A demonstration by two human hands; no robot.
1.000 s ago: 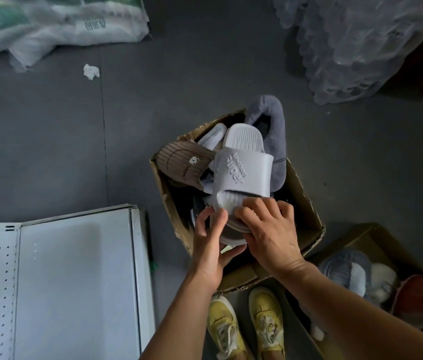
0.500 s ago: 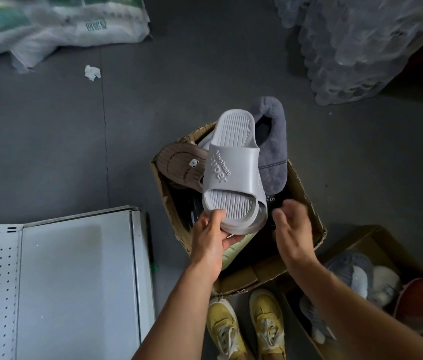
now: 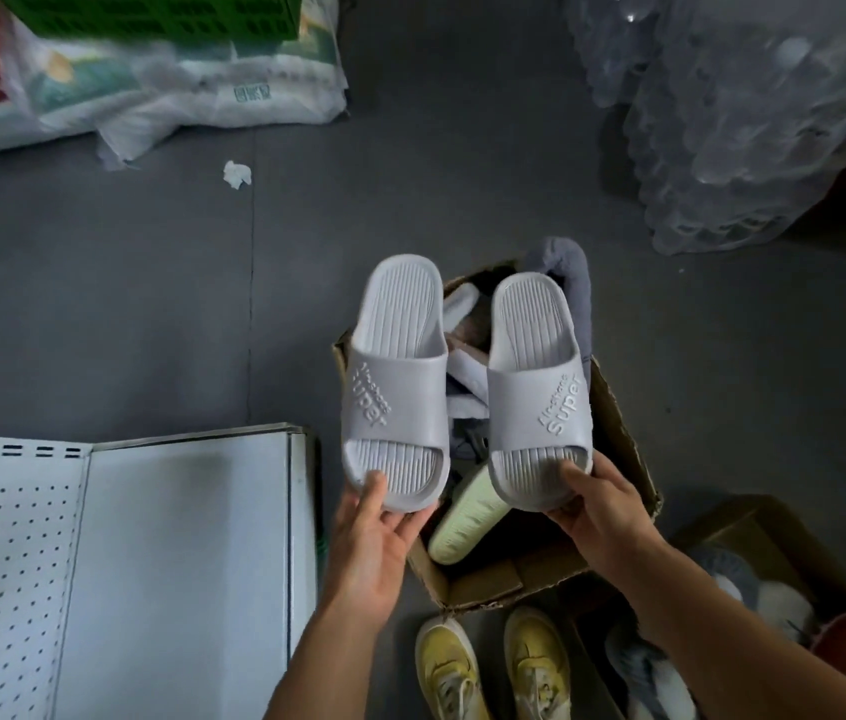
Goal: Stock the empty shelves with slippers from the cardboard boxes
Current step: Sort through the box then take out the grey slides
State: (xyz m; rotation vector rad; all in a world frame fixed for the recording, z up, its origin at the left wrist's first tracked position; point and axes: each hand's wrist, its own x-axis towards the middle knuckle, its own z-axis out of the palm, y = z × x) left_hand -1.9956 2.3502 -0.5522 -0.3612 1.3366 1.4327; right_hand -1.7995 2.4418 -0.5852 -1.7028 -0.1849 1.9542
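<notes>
Gripping 2 grey slides (image 3: 394, 387), 1 per hand: hands (image 3: 377, 537) curled.

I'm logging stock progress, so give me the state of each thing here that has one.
left hand: grips the left grey slide by its end, lifted.
right hand: grips the right grey slide, lifted.
cardboard box: open, slippers inside.
green slipper: lying in the box.
white shelf: bare.

My yellow sneakers (image 3: 493, 667) on the grey floor (image 3: 462, 148), crumpled paper scrap (image 3: 237, 174) far ahead of them, white sacks (image 3: 192, 90) beyond it, wrapped bottles (image 3: 753, 122) ahead to their right.
</notes>
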